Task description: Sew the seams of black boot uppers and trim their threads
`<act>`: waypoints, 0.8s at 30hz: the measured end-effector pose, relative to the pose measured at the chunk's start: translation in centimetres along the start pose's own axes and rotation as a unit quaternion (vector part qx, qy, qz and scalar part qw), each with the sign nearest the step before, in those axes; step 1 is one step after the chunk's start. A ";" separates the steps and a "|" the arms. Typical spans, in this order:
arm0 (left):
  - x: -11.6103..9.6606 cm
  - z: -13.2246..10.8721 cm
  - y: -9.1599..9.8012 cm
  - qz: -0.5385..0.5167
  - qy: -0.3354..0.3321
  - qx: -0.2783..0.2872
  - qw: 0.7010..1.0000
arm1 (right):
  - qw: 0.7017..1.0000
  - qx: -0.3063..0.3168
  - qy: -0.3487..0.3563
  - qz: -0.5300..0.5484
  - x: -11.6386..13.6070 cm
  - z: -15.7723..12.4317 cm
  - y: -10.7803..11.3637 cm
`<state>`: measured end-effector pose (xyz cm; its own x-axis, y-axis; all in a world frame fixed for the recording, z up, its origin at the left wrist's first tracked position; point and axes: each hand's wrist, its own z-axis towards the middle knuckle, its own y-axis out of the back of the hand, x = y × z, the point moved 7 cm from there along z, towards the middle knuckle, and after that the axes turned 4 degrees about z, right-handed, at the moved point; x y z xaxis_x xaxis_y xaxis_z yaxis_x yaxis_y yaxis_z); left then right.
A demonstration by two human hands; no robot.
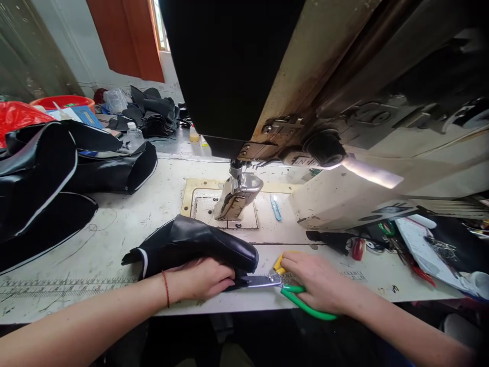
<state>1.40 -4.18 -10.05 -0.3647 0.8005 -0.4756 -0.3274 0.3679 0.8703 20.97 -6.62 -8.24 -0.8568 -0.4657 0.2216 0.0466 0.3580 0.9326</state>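
Note:
Near the front edge of the table lies a black leather boot shaft [206,237], folded over with a white edge at its left end. My left hand [208,278] is closed on its lower edge. Scissors [267,280] with one green and one yellow handle are in my right hand [313,280], its fingers wrapped round the handles. The scissor blades point left and reach the black leather beside my left fingertips; their tips are hidden there. Just behind the piece stands the post [239,196] of a sewing machine.
The sewing machine's head [282,117] hangs low over the table. Blue thread snips [275,208] lie right of the post. More black leather pieces [42,178] are heaped at left. A printed ruler [76,286] runs along the front; tools and papers [424,250] lie at right.

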 end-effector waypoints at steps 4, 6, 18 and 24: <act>-0.1 0.1 0.0 0.018 -0.008 -0.005 1.000 | 1.000 -0.007 0.001 -0.023 -0.2 0.4 0.2; -0.1 0.0 -0.1 0.013 -0.012 -0.012 1.000 | 0.998 -0.027 0.026 -0.051 -0.2 0.4 -0.1; 0.7 -0.3 -1.4 0.014 -0.022 0.023 0.999 | 0.984 -0.094 0.084 -0.124 1.8 1.2 -0.6; 1.4 -0.3 -1.5 -0.070 -0.003 0.021 0.997 | 0.985 -0.100 0.077 -0.116 2.4 1.9 -0.9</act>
<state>1.15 -3.78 -12.08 -0.3132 0.7418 -0.5930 -0.3374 0.4967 0.7996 17.88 -6.51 -9.05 -0.7695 -0.6383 0.0225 -0.0280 0.0690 0.9972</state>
